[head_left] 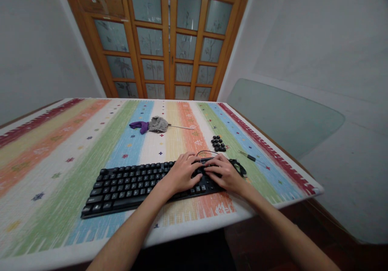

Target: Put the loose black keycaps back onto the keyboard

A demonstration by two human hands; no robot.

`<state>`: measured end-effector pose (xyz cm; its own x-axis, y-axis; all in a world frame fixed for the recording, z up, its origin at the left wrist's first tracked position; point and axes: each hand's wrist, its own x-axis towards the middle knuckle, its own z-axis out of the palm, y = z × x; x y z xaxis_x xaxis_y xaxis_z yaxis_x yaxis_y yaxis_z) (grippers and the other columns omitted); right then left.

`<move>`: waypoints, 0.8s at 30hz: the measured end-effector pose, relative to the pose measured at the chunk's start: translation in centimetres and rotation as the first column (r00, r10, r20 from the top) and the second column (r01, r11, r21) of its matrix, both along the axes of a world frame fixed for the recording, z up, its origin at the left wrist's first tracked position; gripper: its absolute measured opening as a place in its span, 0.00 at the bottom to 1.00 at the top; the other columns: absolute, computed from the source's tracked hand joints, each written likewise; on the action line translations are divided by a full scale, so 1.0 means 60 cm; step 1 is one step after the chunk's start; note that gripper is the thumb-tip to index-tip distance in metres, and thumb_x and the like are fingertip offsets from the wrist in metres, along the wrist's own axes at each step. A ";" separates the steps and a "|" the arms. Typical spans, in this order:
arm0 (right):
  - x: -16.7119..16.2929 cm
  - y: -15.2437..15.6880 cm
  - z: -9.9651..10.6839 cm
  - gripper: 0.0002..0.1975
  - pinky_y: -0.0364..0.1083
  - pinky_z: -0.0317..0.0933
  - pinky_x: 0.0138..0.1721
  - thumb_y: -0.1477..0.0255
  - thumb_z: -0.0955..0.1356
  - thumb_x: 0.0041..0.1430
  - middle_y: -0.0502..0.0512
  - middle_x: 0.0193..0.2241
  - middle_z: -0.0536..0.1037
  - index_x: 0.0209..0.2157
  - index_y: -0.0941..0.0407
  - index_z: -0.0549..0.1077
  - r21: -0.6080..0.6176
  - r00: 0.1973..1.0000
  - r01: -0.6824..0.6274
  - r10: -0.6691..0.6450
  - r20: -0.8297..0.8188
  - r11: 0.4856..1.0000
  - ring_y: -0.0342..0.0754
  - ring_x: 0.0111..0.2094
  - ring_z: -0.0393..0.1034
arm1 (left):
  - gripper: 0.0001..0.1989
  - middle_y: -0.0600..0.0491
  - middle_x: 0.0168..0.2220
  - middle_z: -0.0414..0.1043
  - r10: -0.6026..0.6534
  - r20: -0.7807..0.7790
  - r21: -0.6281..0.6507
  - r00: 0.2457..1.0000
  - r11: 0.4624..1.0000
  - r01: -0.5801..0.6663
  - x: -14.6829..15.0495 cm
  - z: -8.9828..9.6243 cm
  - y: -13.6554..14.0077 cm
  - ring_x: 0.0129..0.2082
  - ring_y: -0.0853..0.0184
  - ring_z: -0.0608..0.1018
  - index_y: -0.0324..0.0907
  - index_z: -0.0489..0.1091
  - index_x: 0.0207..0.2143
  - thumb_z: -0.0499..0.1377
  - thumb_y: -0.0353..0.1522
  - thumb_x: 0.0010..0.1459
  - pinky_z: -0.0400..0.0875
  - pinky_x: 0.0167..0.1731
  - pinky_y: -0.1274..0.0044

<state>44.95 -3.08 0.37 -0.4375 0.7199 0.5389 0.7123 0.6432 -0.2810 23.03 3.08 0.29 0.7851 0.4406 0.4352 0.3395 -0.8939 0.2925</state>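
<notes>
A black keyboard (127, 186) lies at a slant near the table's front edge. Over its right end, my left hand (184, 173) rests with fingers stretched and thumb apart. My right hand (226, 173) reaches in from the other side, fingers spread over the number pad area. The fingertips of both hands nearly meet there, and they cover part of the keys. Just beyond my right hand sits a cluster of loose black keycaps (217, 143). To the right lies a keycap puller (251, 157) with a black handle and wire ends.
Farther back on the striped tablecloth (91, 149) lie a purple cloth (140, 126) and a grey cloth (158, 124), with a thin rod (182, 127) sticking out. A bundled black cable (239, 167) is beside the keyboard. Wooden glazed doors (169, 40) stand behind the table.
</notes>
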 end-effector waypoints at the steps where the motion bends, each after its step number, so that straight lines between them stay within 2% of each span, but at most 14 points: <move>1: 0.000 -0.003 0.000 0.09 0.58 0.66 0.48 0.71 0.67 0.64 0.58 0.42 0.80 0.40 0.51 0.81 0.012 1.000 0.020 -0.020 0.015 1.000 0.54 0.43 0.70 | 0.15 0.46 0.54 0.71 -0.007 0.003 0.001 1.000 1.000 0.007 0.000 0.000 -0.001 0.58 0.53 0.67 0.42 0.73 0.50 0.61 0.33 0.61 0.64 0.58 0.60; 6: 0.003 -0.010 0.000 0.07 0.61 0.63 0.52 0.70 0.68 0.62 0.60 0.48 0.73 0.36 0.52 0.81 0.021 0.997 0.056 -0.057 0.043 0.998 0.56 0.50 0.65 | 0.11 0.47 0.51 0.72 -0.044 0.011 0.020 0.999 0.999 0.043 0.004 0.002 -0.004 0.58 0.55 0.67 0.43 0.76 0.45 0.59 0.33 0.62 0.65 0.57 0.60; 10: 0.005 -0.011 -0.004 0.07 0.62 0.60 0.55 0.70 0.68 0.63 0.60 0.49 0.72 0.34 0.53 0.80 -0.052 0.996 0.088 -0.086 0.029 0.995 0.57 0.52 0.64 | 0.10 0.46 0.52 0.72 -0.052 0.000 0.032 0.999 0.998 0.052 0.010 0.001 -0.009 0.58 0.55 0.67 0.41 0.78 0.43 0.58 0.34 0.64 0.64 0.58 0.60; 17: 0.004 -0.010 -0.007 0.07 0.63 0.57 0.57 0.69 0.69 0.63 0.60 0.50 0.71 0.32 0.53 0.79 -0.104 0.994 0.106 -0.107 -0.005 0.989 0.58 0.54 0.62 | 0.10 0.45 0.55 0.72 -0.062 -0.012 0.083 0.998 0.995 0.063 0.021 0.003 -0.019 0.60 0.53 0.66 0.40 0.77 0.41 0.58 0.35 0.64 0.63 0.59 0.59; 24: 0.001 -0.008 -0.006 0.08 0.62 0.58 0.56 0.70 0.69 0.63 0.59 0.49 0.72 0.31 0.52 0.79 -0.117 0.992 0.126 -0.123 0.032 0.985 0.57 0.53 0.62 | 0.10 0.45 0.53 0.72 -0.054 -0.038 0.092 0.998 0.994 0.057 0.026 0.008 -0.024 0.60 0.53 0.66 0.40 0.77 0.41 0.56 0.34 0.64 0.63 0.59 0.59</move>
<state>44.99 -3.54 -0.02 -0.3522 0.8277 0.4369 0.7926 0.5120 -0.3312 24.59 1.65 0.75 0.8227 0.3549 0.4441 0.2972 -0.9345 0.1960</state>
